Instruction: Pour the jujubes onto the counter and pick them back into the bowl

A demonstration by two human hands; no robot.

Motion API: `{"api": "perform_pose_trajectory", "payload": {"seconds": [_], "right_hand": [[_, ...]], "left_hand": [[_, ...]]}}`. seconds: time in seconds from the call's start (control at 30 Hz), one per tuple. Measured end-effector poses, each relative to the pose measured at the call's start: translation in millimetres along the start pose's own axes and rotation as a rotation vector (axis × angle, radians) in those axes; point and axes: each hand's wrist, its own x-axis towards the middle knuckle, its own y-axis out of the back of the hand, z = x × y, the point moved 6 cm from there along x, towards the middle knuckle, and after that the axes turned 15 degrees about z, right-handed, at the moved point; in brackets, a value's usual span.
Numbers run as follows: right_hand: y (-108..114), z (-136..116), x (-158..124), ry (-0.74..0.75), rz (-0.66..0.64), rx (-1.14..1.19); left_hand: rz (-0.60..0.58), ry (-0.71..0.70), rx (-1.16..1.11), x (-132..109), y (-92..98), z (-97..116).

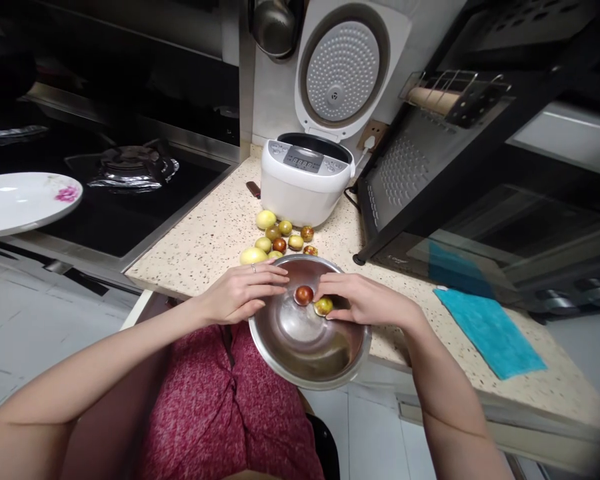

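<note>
In the head view, a round, shiny stainless-steel bowl [325,360] sits at the front edge of a beige, speckled stone table [195,247], jutting out over the person's lap. Inside it are two small fruits: a glossy brown-red round fruit [303,295] and, just beside it, a yellow-green round fruit [323,307].

The right hand [353,298] reaches over the bowl's right rim, its fingers and thumb bent close about the yellow-green fruit; whether they grip it or merely touch it, I cannot tell. The left hand [240,291] lies across the left rim, fingers loosely stretched and a little apart over the inside, with no fruit in it.

Beyond the bowl, roughly ten yellow, green and reddish-brown fruits [279,245] lie loose on the table, in front of a white rice cooker [297,197] with its lid raised. By the look of it, the work is at an early point: two fruits are in the bowl, while most lie outside. A flat turquoise cloth [490,333] rests to the right.
</note>
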Motion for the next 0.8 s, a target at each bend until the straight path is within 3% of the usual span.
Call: {"api": "perform_pose_trajectory", "payload": {"seconds": [0.3, 0.4, 0.53, 0.6, 0.67, 0.8], "right_hand": [[5, 4, 3, 0.031, 0.045, 0.145], [16, 10, 8, 0.054, 0.219, 0.193], [35, 31, 11, 0.032, 0.621, 0.14], [38, 46, 11, -0.002, 0.76, 0.073], [34, 61, 12, -0.031, 0.804, 0.03], [15, 86, 19, -0.04, 0.753, 0.021]], "left_hand": [[-0.008, 0.009, 0.009, 1, 0.6, 0], [-0.013, 0.009, 0.014, 1, 0.7, 1], [-0.009, 0.013, 0.011, 0, 0.6, 0], [-0.005, 0.008, 0.006, 0, 0.7, 0], [0.001, 0.003, 0.01, 0, 0.9, 0], [0.001, -0.002, 0.021, 0, 1.0, 0]]}}
